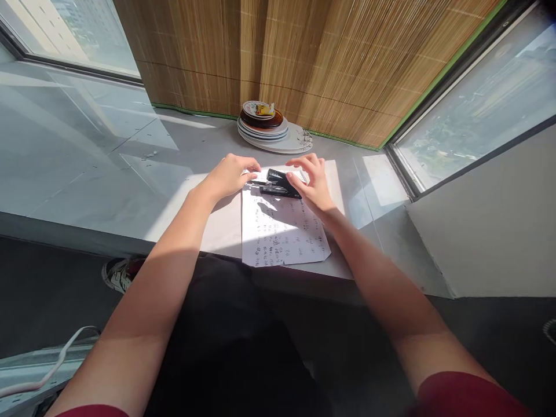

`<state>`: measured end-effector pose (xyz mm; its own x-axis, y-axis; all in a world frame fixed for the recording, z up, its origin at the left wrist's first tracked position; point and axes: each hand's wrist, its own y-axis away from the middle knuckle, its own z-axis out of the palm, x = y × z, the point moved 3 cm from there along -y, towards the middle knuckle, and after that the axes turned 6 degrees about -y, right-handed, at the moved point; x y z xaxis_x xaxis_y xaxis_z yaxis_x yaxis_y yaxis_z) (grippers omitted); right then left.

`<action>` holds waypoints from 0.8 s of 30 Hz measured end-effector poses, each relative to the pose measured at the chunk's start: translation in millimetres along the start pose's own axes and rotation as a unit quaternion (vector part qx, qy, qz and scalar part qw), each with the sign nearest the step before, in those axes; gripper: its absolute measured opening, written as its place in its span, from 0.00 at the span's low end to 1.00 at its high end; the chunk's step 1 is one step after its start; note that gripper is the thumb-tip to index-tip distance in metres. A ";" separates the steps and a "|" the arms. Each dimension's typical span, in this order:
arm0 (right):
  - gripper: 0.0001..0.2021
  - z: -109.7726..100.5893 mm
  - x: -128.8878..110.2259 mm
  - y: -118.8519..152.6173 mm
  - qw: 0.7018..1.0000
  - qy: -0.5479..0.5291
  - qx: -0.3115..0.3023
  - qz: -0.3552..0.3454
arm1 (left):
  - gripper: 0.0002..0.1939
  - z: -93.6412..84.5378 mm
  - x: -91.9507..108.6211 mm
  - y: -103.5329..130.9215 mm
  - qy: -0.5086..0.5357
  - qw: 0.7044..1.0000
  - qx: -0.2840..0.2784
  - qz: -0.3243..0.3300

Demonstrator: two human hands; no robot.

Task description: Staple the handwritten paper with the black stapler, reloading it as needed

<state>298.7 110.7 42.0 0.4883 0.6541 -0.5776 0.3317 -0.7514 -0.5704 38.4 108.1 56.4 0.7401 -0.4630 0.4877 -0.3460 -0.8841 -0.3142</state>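
Observation:
Handwritten paper lies on the light stone ledge in front of me. Across its far end is a black stapler, its upper part raised from the base at one end. My left hand is at the paper's far left corner, thumb and fingers closed around the paper's edge beside the stapler's left end. My right hand is at the stapler's right end, its fingers curved and apart, with the thumb close to the stapler's top. Whether that thumb touches the stapler is hard to tell.
A stack of plates with a small yellow packet on top stands behind the paper, against a bamboo blind. Small bits lie on the ledge at the left. Windows flank the blind. A pale cable is at the lower left.

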 end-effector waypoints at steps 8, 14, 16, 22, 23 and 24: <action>0.20 6.3 3.3 -0.2 1.000 0.016 -0.011 0.011 | 0.10 6.9 0.1 1.9 -0.033 0.997 -0.062 0.012; 0.20 7.9 7.4 -0.4 0.999 0.002 -0.018 0.048 | 0.11 5.3 4.2 1.5 -0.018 0.997 -0.074 -0.008; 0.19 9.0 7.2 -0.7 0.998 -0.004 -0.028 0.052 | 0.10 5.3 4.8 1.5 -0.009 0.997 -0.076 -0.022; 0.18 16.6 7.3 -3.3 0.991 -0.020 -0.132 0.031 | 0.09 -0.1 1.0 2.5 0.007 0.995 -0.073 -0.063; 0.17 17.4 8.2 -3.5 0.989 -0.031 -0.137 0.037 | 0.10 -2.1 -1.6 3.2 0.004 0.994 -0.072 -0.077; 0.16 18.0 9.1 -3.5 0.989 -0.041 -0.137 0.042 | 0.11 -4.2 -4.7 3.9 0.001 0.993 -0.070 -0.091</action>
<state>287.5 120.9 28.2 0.4602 0.5841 -0.6686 0.5041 -0.7918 -0.3448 31.1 106.6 56.2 0.7964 -0.2938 0.5285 -0.2825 -0.9536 -0.1044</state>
